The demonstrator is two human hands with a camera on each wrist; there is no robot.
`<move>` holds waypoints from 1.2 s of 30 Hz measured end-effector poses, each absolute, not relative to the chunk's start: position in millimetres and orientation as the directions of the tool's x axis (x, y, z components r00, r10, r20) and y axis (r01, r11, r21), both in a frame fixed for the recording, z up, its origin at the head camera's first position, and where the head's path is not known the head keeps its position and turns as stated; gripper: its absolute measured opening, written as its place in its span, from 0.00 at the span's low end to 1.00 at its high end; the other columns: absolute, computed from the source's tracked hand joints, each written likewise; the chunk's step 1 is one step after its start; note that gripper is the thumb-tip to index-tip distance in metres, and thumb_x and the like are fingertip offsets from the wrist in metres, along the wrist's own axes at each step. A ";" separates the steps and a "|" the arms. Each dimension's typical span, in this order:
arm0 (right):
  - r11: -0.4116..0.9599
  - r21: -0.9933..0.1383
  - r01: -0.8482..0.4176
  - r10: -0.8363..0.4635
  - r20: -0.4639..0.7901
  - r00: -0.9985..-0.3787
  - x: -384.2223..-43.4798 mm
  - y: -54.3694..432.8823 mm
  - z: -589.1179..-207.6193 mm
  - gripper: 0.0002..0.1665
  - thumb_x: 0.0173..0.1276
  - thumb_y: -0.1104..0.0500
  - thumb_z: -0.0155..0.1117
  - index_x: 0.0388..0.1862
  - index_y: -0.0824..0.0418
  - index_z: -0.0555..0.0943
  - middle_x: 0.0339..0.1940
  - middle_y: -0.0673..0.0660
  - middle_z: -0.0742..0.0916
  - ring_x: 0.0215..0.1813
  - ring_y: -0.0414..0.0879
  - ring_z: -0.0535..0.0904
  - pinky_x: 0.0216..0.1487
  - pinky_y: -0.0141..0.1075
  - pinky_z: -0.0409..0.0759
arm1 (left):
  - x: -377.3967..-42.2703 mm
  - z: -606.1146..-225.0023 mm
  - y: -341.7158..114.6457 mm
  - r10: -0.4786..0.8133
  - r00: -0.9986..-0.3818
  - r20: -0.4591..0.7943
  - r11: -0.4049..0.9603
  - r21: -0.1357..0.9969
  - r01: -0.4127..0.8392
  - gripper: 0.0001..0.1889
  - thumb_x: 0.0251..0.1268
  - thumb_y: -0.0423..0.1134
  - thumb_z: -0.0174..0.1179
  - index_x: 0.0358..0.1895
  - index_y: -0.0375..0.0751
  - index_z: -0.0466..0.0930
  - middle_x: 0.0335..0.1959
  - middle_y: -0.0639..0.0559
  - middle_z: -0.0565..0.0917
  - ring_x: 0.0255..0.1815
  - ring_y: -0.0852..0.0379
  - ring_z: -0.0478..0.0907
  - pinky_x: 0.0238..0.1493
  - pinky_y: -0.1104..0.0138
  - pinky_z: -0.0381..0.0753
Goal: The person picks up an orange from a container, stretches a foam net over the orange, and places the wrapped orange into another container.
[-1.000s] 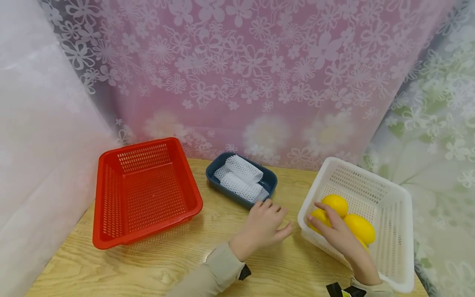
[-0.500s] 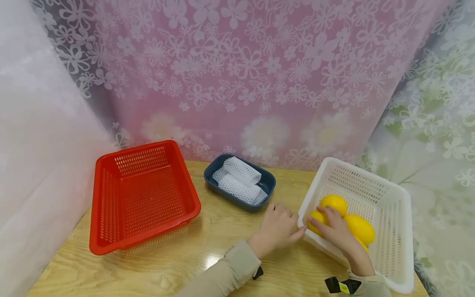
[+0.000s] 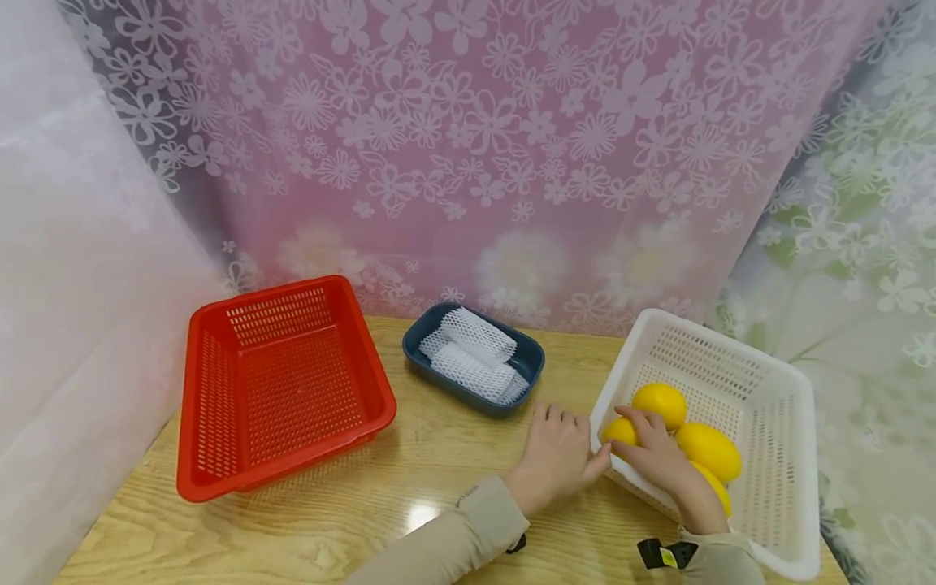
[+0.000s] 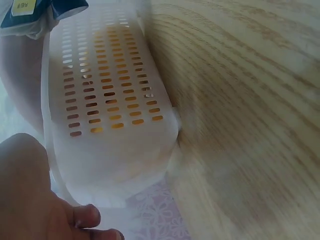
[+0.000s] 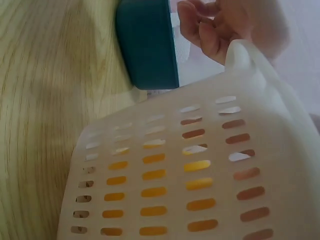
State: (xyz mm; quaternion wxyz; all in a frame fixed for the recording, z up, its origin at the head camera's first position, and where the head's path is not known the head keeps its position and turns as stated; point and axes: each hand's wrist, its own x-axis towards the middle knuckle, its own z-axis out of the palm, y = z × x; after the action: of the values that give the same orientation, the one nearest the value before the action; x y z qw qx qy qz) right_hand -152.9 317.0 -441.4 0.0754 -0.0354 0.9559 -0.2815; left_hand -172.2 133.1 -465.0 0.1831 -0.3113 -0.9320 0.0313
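Inside the white basket point(image 3: 782, 455), my right hand point(image 3: 669, 467) holds a lemon point(image 3: 620, 432) at the left corner, thumb on the near side and fingers on the far side. Other lemons point(image 3: 709, 452) lie beside and under that hand. My left hand point(image 3: 559, 455) is at the basket's left corner, its thumb at the rim and its fingers loosely bent, with nothing in them. In the left wrist view, the left hand point(image 4: 35, 200) is beside the basket wall point(image 4: 115, 160). Through the slots point(image 5: 152, 192) in the right wrist view, yellow fruit shows; the wall mostly hides the right hand.
A blue tray point(image 3: 526, 357) with several white foam net sleeves point(image 3: 475, 349) stands at the back middle of the wooden table point(image 3: 329, 520). To the left is a red basket point(image 3: 303, 390). A pink flowered curtain point(image 3: 468, 162) hangs behind the table.
My left hand has moved right, from near the blue tray to the white basket's corner. My right hand has lowered and closed its fingers around the lemon at the left corner.
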 end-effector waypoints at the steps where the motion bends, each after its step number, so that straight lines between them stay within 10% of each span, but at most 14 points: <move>1: 0.838 -0.545 -0.029 -0.113 -0.122 -0.986 -153.4 317.3 -441.6 0.37 0.70 0.54 0.60 0.72 0.68 0.62 0.67 0.81 0.60 0.63 0.83 0.62 0.56 0.75 0.60 | -171.5 -464.8 133.6 0.587 -0.742 0.324 0.808 -0.179 0.562 0.27 0.74 0.64 0.33 0.37 0.50 0.77 0.34 0.56 0.82 0.37 0.55 0.75 0.44 0.62 0.68; 18: 0.874 -0.478 -0.083 -0.088 0.012 -0.996 -159.9 320.5 -444.0 0.34 0.54 0.64 0.73 0.60 0.71 0.74 0.53 0.76 0.80 0.46 0.62 0.77 0.48 0.59 0.74 | -167.4 -461.0 135.5 0.584 -0.746 0.320 0.811 -0.255 0.526 0.25 0.73 0.65 0.33 0.37 0.51 0.72 0.31 0.56 0.77 0.35 0.55 0.71 0.39 0.63 0.65; 36: 0.873 -0.484 -0.056 -0.018 0.083 -0.996 -139.1 308.6 -405.9 0.43 0.52 0.56 0.79 0.66 0.65 0.72 0.57 0.75 0.77 0.45 0.63 0.77 0.38 0.55 0.76 | -165.0 -453.2 130.5 0.593 -0.754 0.283 0.803 -0.267 0.532 0.26 0.73 0.68 0.31 0.43 0.54 0.72 0.33 0.56 0.77 0.36 0.55 0.73 0.41 0.63 0.67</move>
State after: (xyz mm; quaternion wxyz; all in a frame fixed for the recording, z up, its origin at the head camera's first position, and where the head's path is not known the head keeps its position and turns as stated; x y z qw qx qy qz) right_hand -139.1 308.6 -405.9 -0.0377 -0.0192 0.9670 -0.2512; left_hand -165.0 130.5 -453.2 0.1793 -0.3017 -0.9325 0.0849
